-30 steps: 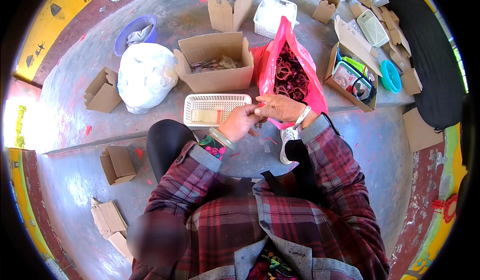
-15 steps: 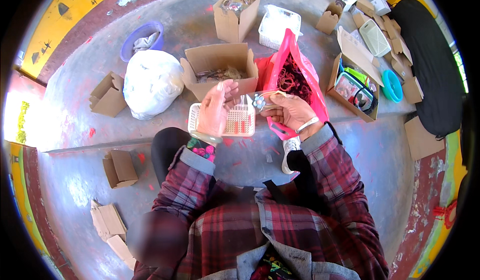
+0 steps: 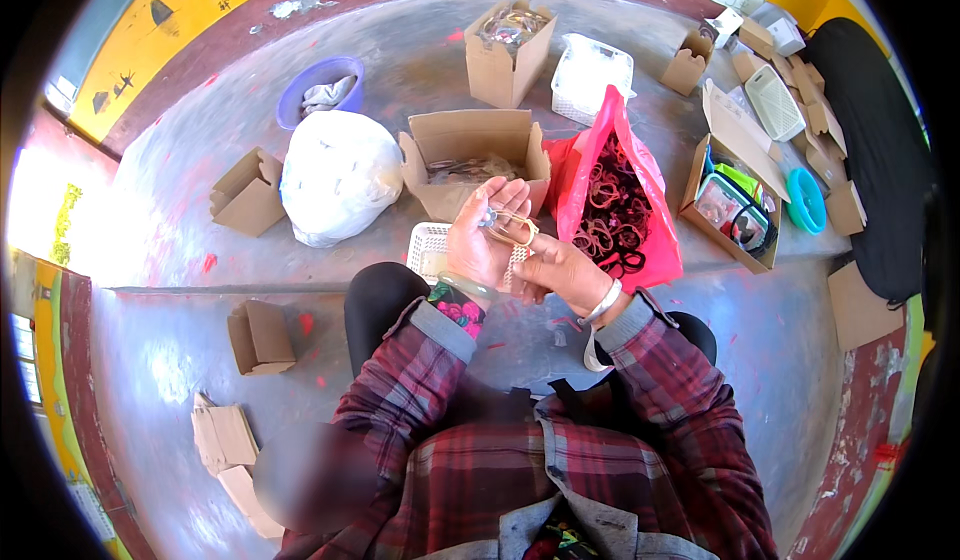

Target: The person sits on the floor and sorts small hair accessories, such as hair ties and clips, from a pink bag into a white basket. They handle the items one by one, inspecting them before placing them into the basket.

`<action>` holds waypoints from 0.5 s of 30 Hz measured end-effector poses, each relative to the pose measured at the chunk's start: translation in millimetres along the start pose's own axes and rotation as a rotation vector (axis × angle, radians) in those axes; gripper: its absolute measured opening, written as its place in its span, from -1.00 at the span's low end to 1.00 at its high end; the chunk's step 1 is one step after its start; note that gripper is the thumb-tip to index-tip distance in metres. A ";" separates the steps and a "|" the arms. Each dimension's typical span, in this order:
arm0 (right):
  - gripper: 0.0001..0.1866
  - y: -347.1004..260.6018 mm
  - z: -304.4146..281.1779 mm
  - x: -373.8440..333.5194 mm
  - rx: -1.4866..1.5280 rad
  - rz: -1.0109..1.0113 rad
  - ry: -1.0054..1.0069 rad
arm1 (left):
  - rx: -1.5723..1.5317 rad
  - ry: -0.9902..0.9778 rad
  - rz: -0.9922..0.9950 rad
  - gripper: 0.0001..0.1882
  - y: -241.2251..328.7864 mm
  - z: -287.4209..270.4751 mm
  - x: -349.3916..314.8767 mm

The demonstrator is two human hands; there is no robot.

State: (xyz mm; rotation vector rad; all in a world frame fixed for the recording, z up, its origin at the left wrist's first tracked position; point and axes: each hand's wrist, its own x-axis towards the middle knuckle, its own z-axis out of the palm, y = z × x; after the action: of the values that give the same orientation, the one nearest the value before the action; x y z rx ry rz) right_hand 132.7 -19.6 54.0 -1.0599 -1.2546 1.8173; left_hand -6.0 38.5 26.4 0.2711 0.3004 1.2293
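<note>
My left hand point(image 3: 482, 240) is turned palm up, with a tan elastic hair tie point(image 3: 516, 228) lying across its fingers. A small silvery-blue ornament on the tie rests against those fingers. My right hand point(image 3: 572, 275) reaches in from the right, its fingers curled and its index fingertip at the tie's looped end. Under my left hand stands a cream perforated basket point(image 3: 426, 250), partly hidden by it. Close behind is an open cardboard box point(image 3: 470, 125) with clear packets in it. To the right, a pink-red bag point(image 3: 655, 250) is full of dark and brown hair ties.
A stuffed white bag point(image 3: 340, 180), a purple basin point(image 3: 285, 105) and small cardboard boxes point(image 3: 262, 335) lie to the left. At the right are a box of assorted items point(image 3: 735, 215), a teal basin point(image 3: 805, 200) and a long black bundle point(image 3: 870, 150). A step edge point(image 3: 200, 290) crosses the floor.
The ornament has gone from my right hand's fingers to my left hand, with the tan loop now spread out. Both hands have come closer together, and the whole view has shifted.
</note>
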 end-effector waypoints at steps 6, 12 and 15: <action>-0.58 11.5 -5.1 -6.1 -1.374 -0.470 0.268 | -0.002 0.085 -0.186 -0.64 11.6 1.7 -2.0; -0.70 16.9 -0.5 -6.2 -1.530 -0.430 0.290 | 0.004 0.047 -0.293 -0.54 6.3 4.4 -4.9; -0.76 23.2 -2.2 -5.2 -1.530 -0.411 0.302 | 0.020 0.033 -0.305 -0.51 2.9 8.7 -6.9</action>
State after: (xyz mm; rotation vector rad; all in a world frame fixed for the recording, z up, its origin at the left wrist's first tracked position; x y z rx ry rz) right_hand 135.1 -30.2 32.8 -1.4928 -2.4154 0.1027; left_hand -7.5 32.5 36.1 0.2130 0.3685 0.9311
